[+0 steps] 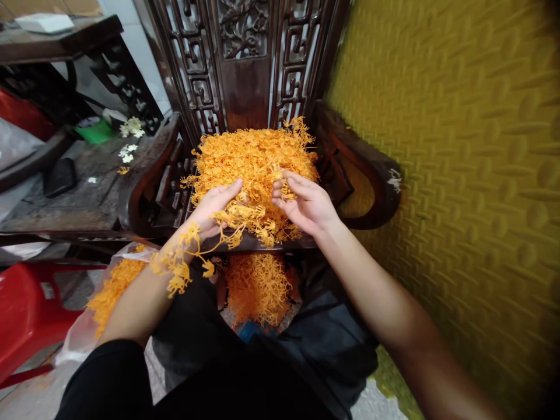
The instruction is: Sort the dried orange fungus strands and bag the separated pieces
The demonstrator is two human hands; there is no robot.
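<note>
Orange heap [254,154] sits on dark carved chair [247,93], left hand [214,207] and right hand [306,204] at its near edge. 1 branching sprig [238,217] slants from left forearm [135,303] toward heap, left hand nearer; whether that hand grips, can't tell. Right hand narrow, pinching small orange piece [286,189]. Sprig thin-stemmed, claw-ended, plastic-looking; chair wood glossy, lattice-backed.

1. My single view comes from a camera on my head, looking forward and steeply down past my dark trousers [336,338].
2. It sits close: my forearms [367,280] reach up through the lower part, with my left hand [214,204] and right hand [306,203] near the middle.
3. Ahead, it faces the carved chair back [247,93], cut by the top edge.
4. Sideways, it spans from a red stool [20,309] to the yellow patterned surface [464,116].
</note>
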